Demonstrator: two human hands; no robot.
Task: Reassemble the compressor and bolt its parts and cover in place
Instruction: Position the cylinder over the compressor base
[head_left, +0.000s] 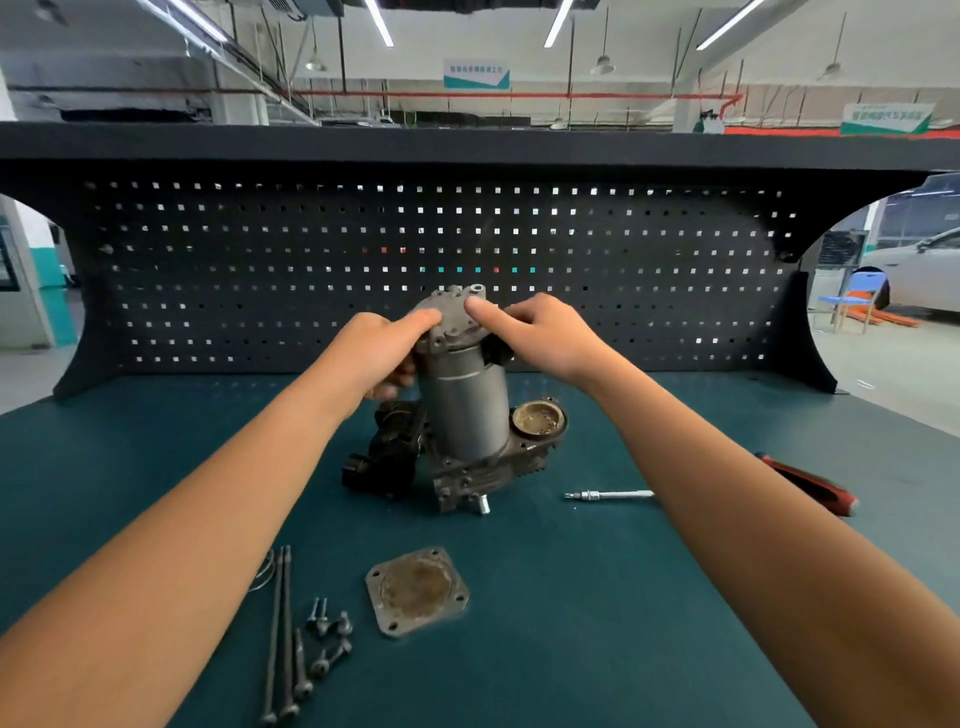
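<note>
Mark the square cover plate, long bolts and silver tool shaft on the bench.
square cover plate (417, 591): head view, rusty centre.
long bolts (287, 629): head view, mid-shaft of the right one.
silver tool shaft (610, 495): head view, middle of the shaft.

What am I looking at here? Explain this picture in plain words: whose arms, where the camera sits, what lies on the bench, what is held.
There is no robot here: a person works with bare hands, and the one picture comes from a camera worn on the head, looking forward and down. The left hand and right hand grip the top of a grey compressor standing on end on a green bench, with fingertips on its end plate. Nearer the person lie a square cover plate, two long bolts and several short bolts, all loose. To the right lie a metal driver shaft and a red-handled tool, partly hidden by the arm. A black pegboard stands behind.
</note>
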